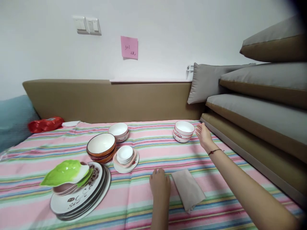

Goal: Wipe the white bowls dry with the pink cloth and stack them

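Note:
Beside a stack of white bowls with red rims [184, 128] at the back right, my right hand [203, 135] is held with its fingers apart and nothing in it. A small gap seems to part the fingers from the bowls. My left hand [160, 184] rests palm down on the striped tablecloth [141, 195], its fingers loosely bent and holding nothing. A folded beige cloth [188, 189] lies just right of it. Left of that hand, a stack of small white dishes [125, 154] sits on a pink dish and a white plate [135, 161].
Farther left stand brown-rimmed bowls [102, 145], white bowls [118, 130] and a stack of plates [57, 201] topped by a green leaf-shaped dish [66, 172]. A red package [45, 124] lies at the back left. Stacked grey cushions [261, 110] border the right side.

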Demonstrator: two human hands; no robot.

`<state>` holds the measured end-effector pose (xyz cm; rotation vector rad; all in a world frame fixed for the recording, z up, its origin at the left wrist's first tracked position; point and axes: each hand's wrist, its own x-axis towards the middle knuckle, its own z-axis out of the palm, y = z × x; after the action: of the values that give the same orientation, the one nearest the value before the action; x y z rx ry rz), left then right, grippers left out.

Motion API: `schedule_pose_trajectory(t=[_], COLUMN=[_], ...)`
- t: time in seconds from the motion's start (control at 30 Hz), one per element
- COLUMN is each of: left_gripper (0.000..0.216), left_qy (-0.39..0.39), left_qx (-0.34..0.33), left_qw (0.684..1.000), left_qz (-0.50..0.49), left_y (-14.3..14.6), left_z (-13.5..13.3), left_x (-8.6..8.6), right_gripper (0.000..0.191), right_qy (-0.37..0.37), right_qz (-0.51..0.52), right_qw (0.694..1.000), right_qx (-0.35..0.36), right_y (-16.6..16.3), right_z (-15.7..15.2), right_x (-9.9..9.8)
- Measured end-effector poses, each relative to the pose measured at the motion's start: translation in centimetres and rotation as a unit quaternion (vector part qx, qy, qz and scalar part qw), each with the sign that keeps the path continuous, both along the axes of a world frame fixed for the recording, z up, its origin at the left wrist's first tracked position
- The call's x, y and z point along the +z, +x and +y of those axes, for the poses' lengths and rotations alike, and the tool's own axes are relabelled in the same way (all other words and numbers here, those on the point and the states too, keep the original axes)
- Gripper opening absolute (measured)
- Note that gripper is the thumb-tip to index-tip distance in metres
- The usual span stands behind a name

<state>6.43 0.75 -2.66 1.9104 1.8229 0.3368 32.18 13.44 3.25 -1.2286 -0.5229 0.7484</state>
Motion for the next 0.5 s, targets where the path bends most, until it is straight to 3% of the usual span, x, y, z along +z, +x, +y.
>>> schedule_pose_trajectory(t=[0.13, 0.3, 0.4, 0.5], left_gripper=[0.036, 0.041, 0.043, 0.044], left_qy=[0.017, 0.037, 0.078, 0.126], left_qx=[-0.005, 0.036, 0.067, 0.103], left_qw=[0.999, 0.996, 0.983, 0.964], left_qz=[-0.051, -0.072, -0.152, -0.209], left_y=[-0.7, -1.8, -2.9, -4.8], left_z=[-0.8, -3.8, -5.5, -5.9], left_x=[0.5, 0.4, -0.1, -0.4], right_gripper=[0.019, 0.024, 0.034, 0.039], right_qy=[-0.017, -0.062, -0.088, -0.064], right_qz=[0.121, 0.211, 0.2, 0.159], right_qw=[0.992, 0.967, 0.96, 0.961], right_qx=[0.032, 0.126, 0.175, 0.218], right_y=[-5.0, -13.2, -16.9, -18.8], right_z=[-6.2, -14.3, -16.5, -16.7], right_x=[-1.1, -5.7, -7.5, -7.5])
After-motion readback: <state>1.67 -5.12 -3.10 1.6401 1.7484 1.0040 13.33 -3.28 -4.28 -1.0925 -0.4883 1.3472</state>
